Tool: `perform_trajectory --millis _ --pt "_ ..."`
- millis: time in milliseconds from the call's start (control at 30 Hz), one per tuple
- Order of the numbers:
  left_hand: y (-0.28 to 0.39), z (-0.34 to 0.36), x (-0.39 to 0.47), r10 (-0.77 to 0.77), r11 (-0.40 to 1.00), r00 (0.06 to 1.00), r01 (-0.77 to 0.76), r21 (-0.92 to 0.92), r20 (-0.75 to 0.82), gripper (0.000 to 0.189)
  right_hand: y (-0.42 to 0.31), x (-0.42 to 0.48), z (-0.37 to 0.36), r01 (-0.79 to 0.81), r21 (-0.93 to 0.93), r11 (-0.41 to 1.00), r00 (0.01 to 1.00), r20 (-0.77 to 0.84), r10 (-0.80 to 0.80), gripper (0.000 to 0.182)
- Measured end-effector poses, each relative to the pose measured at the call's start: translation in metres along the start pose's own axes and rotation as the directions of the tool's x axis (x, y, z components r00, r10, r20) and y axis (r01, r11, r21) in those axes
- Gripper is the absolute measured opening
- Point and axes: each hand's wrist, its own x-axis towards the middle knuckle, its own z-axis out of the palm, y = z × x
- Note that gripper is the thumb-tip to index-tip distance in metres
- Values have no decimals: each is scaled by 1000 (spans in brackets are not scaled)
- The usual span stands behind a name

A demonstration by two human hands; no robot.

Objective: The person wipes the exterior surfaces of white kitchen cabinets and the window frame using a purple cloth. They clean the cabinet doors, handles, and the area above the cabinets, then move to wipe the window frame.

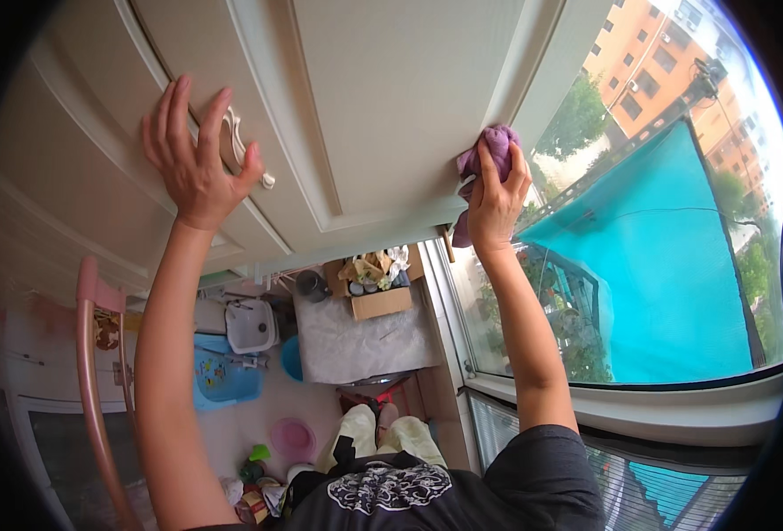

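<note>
Overhead and in front of me is a pale panelled cabinet door (411, 86) with a curved white handle (237, 139). My left hand (200, 156) rests on the cabinet front with fingers spread, its thumb and index finger on either side of the handle; it holds nothing. A bunched purple cloth (497, 151) is gripped in my right hand (497, 192) and pressed against the right edge of the door, near its lower corner. Part of the cloth hangs down beside the wrist.
A window (564, 199) lies to the right, with a turquoise sheet (670, 265) outside. Below are a covered table (365, 338) bearing an open cardboard box (381, 304), a blue tub (232, 391) and a pink basin (293, 439). A pinkish metal rail (92, 385) stands left.
</note>
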Motion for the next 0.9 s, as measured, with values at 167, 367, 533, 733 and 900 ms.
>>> perform_trajectory --millis 167,367,533,733,900 --pt "-1 1 -3 8 1000 1000 -8 -4 -3 62 -2 3 -8 42 -61 997 998 48 -39 56" --pt "0 2 0 -13 1000 1000 13 -7 8 63 -11 48 -16 29 27 999 997 -71 -27 51" --pt "-1 1 2 7 1000 1000 -7 0 1 62 2 -12 0 -12 -47 999 999 49 14 57" --pt "1 -1 5 25 1000 1000 -26 13 5 61 -11 4 -6 -64 -8 998 997 34 64 58" --pt "2 -3 6 23 1000 1000 -23 3 3 60 -18 27 -10 -100 91 991 993 -48 105 53"
